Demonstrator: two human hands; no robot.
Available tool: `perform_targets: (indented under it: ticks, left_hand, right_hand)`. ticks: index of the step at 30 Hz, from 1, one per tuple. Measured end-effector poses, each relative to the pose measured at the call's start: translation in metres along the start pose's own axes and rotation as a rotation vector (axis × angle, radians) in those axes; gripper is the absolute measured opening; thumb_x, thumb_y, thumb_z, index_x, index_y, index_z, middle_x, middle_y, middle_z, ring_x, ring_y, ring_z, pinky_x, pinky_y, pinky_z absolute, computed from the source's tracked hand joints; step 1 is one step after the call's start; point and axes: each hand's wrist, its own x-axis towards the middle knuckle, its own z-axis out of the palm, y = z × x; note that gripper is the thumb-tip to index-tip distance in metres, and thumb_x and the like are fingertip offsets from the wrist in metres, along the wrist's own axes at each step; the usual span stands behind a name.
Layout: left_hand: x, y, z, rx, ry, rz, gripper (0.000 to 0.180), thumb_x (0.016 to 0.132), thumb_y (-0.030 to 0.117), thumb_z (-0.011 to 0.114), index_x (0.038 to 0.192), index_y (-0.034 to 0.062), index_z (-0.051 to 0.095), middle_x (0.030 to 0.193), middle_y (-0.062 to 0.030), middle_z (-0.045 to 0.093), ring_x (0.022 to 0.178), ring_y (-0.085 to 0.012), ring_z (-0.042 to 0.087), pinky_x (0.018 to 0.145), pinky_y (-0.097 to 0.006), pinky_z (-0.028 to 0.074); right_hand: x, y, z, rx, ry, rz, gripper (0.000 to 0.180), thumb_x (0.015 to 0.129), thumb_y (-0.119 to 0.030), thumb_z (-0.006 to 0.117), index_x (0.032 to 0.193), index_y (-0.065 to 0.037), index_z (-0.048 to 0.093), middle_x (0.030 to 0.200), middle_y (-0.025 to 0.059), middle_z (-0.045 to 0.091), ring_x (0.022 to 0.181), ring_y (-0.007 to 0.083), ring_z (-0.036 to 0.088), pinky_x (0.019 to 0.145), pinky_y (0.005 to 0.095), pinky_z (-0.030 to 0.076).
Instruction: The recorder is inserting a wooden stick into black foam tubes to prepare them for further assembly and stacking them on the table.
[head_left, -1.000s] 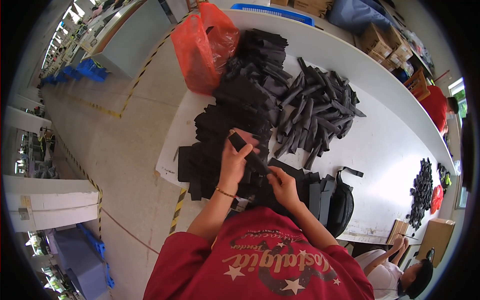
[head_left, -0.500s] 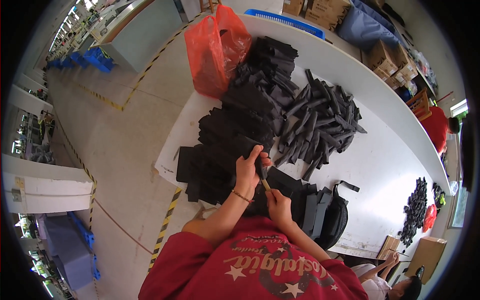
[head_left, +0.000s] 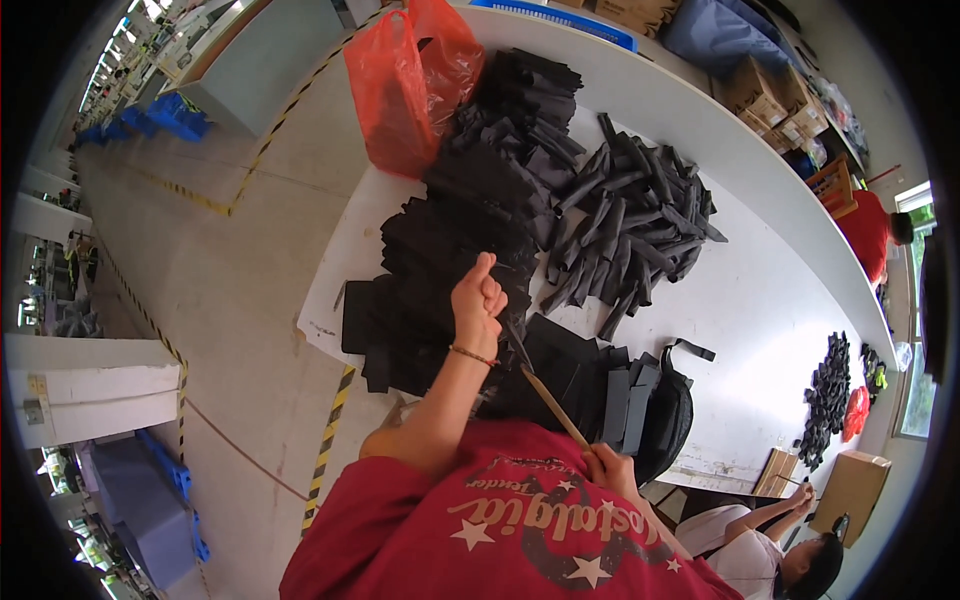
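The right hand [head_left: 614,468] has its fingers wrapped round the lower end of a wooden stick [head_left: 556,405] that slants toward eleven o'clock. The left hand [head_left: 478,303] is over the black cloth pile [head_left: 450,235], fingers curled in; I cannot tell whether they grip anything. From it, rolled strips [head_left: 640,222] lie on the counter [head_left: 755,290] at two o'clock, a black bag [head_left: 672,420] at four.
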Motion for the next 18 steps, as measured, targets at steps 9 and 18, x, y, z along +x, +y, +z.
perform_targets:
  ticks: [9,18]
  left_hand:
    - [-0.012,-0.041,0.028,-0.078,0.074,-0.070,0.025,0.089,0.027,0.068,0.096,0.0031,0.062,0.053,0.0046,0.042,0.041,-0.0042,0.030,0.041,-0.022,0.020]
    - [-0.056,-0.017,0.032,0.800,-0.847,-0.274,0.027,0.096,0.025,0.056,0.108,0.0010,0.057,0.067,-0.0045,0.059,0.056,-0.0141,0.059,0.055,-0.023,0.046]
  right_hand:
    - [0.129,-0.048,0.032,0.540,0.406,-0.073,0.027,0.086,-0.010,0.069,0.111,-0.004,0.059,0.059,-0.0018,0.048,0.051,0.0043,0.043,0.047,0.0219,0.034]
    - [0.191,-0.047,0.006,0.448,0.308,-0.198,0.023,0.090,-0.017,0.068,0.076,0.000,0.061,0.061,-0.0051,0.044,0.057,0.0042,0.039,0.049,0.0247,0.030]
